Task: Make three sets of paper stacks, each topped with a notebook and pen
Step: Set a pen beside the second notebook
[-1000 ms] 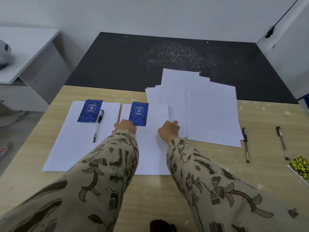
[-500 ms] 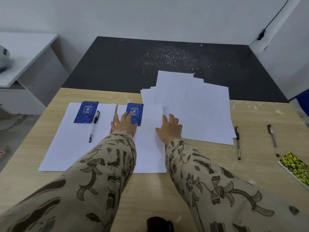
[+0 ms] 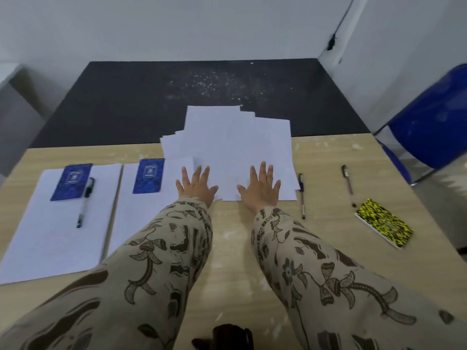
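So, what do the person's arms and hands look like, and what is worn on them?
Long sleeves cover both arms to the wrists. The left sleeve and the right sleeve are the same beige cloth, printed in dark brown with leaves, flowers and curling stems, like batik. The left hand and the right hand are bare: no gloves, no watch in view.

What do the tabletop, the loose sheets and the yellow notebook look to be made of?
Tabletop: pale wood or wood-look laminate, matt, with faint grain lines and white scuffs. Loose sheets: thin white matt paper, edges fanned unevenly. Yellow notebook: probably printed card cover, with a white page block showing at its edge.
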